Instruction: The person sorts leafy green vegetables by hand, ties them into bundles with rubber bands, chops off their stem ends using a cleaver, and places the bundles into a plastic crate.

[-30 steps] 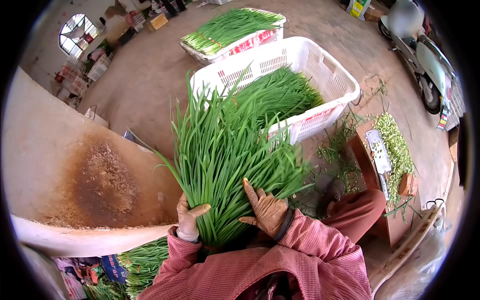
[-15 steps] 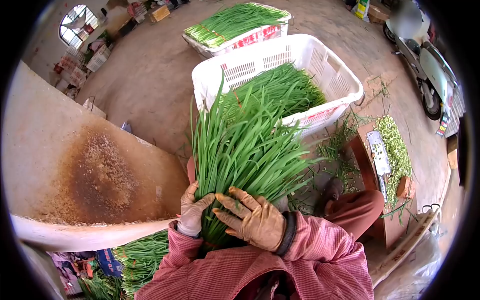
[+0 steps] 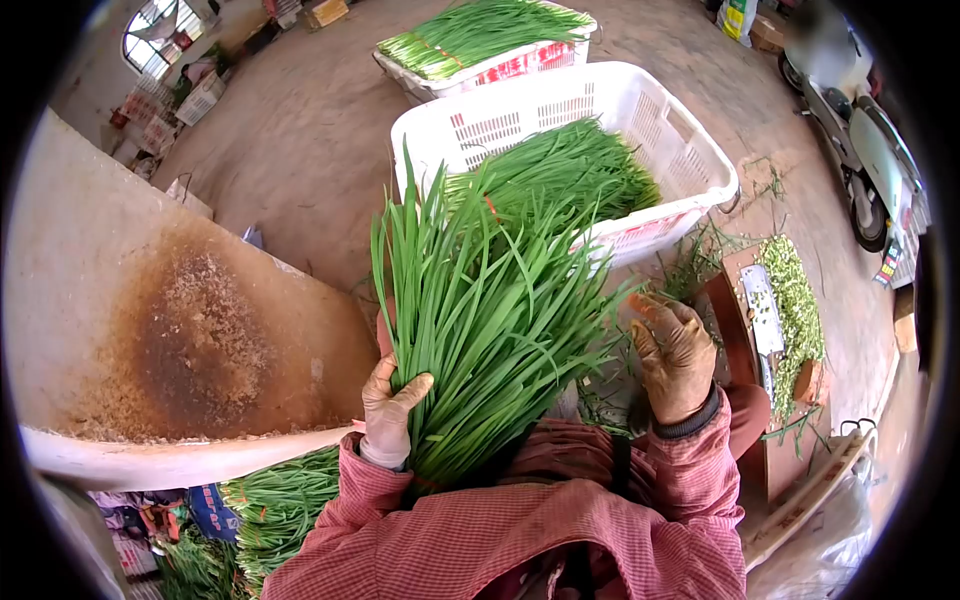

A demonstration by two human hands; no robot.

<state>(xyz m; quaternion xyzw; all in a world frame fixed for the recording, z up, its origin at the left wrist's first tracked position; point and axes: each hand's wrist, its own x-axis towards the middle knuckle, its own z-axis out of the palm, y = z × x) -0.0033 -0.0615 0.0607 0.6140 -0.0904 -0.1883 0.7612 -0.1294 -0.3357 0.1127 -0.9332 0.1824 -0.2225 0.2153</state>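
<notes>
A large loose bunch of green garlic chives [image 3: 490,330] rests against my lap, its long leaves fanning up and to the right. My left hand [image 3: 388,405], in a worn glove, is closed on the bunch's left edge, thumb across the leaves. My right hand [image 3: 675,355], also gloved, is off the bunch, just right of the leaf tips. Its fingers are bent and apart from the thumb; the fingertips are orange and slightly blurred, and I see nothing held. Beyond the bunch, a white plastic crate [image 3: 675,205] holds tied chives [image 3: 570,175].
A second crate [image 3: 520,70] full of chives stands behind. At right, a cleaver [image 3: 763,310] lies on a low board beside chopped pale stems [image 3: 795,300]. A stained pale slab [image 3: 90,280] rises at left. More chives [image 3: 290,510] lie below it. A scooter [image 3: 865,150] stands far right.
My right hand has lifted off the chives and moved right and up, beyond the leaf tips. My left hand keeps its hold. The leaves have spread a little, and the view has shifted slightly.
</notes>
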